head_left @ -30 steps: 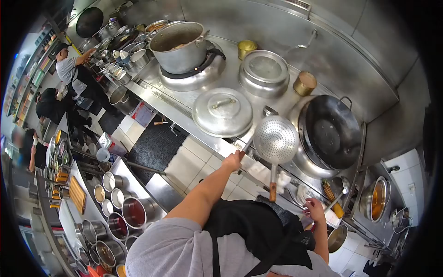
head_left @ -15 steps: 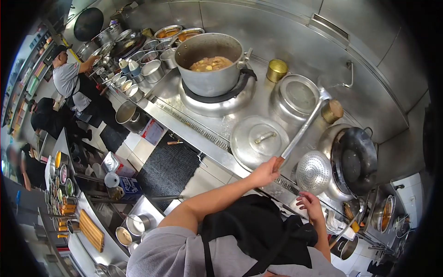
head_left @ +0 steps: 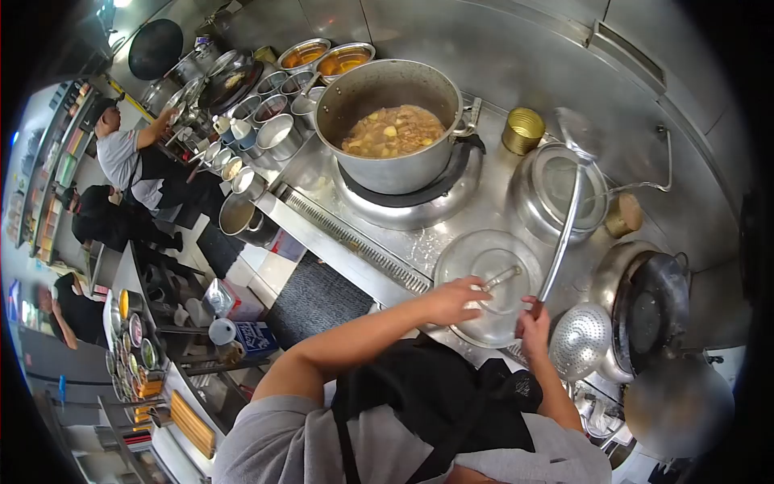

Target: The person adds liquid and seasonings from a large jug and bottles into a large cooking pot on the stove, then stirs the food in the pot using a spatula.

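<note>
A long-handled ladle point(head_left: 561, 242) is gripped by my right hand point(head_left: 533, 331) at its wooden end, its bowl up over the covered steel pot point(head_left: 532, 189). Fingers stretched out, my left hand point(head_left: 456, 302) hovers over a round metal lid point(head_left: 504, 319), fingertips close to the lid's handle point(head_left: 501, 278). Just right of my right hand lies a perforated strainer point(head_left: 581, 343). Farther back, a large deep pot point(head_left: 395, 165) of chunky stew point(head_left: 393, 131) sits on a burner ring point(head_left: 355, 194).
A dark wok point(head_left: 649, 310) sits at the right. Near the back wall are an open tin can point(head_left: 523, 131) and a wooden-topped brush or block point(head_left: 625, 214). A drain grate point(head_left: 347, 238) runs along the counter's front. Co-workers point(head_left: 129, 153) stand at the far left.
The ladle has passed from my left hand to my right. My left hand has let go and lies over the lid. The view has shifted, and more stew shows in the pot.
</note>
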A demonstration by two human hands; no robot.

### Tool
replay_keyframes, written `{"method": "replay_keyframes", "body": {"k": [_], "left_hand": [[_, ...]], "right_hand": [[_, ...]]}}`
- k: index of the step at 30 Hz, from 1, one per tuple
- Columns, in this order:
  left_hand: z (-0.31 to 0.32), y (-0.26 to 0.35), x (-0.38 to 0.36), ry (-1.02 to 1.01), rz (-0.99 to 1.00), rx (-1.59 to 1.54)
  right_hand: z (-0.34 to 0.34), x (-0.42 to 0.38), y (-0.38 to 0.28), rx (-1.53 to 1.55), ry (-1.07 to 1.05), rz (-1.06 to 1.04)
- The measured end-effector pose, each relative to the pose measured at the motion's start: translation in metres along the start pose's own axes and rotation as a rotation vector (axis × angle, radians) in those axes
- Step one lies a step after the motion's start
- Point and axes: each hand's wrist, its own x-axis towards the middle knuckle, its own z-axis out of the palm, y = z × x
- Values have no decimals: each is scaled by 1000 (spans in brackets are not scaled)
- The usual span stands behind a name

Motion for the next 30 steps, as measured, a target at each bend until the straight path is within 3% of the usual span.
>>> {"method": "replay_keyframes", "body": {"k": [1,3,5,6,8,14,18,23,30], "left_hand": [[-24,-16,-17,-39,-112,-67],[-61,-63,-54,49,-102,-126],[-101,-53,-88,62,-424,-315],[-111,-45,-97,55,-420,-323],[-130,-29,-111,140,-222,-465],[-194,-15,-102,-157,314,-633],[-245,-33,-117,-217,594,-635],[-289,-51,-137,-211,778,-680],[-319,-53,-139,-196,998,-709]], "right_hand": [[-3,14,5,-64,116,38],[-7,32,4,-71,156,102],[3,42,4,-86,210,142],[7,42,9,-57,228,182],[27,42,9,27,254,249],[86,41,32,96,439,241],[142,17,40,93,546,133],[195,-4,16,-139,624,128],[233,-38,10,-89,665,163]]}}
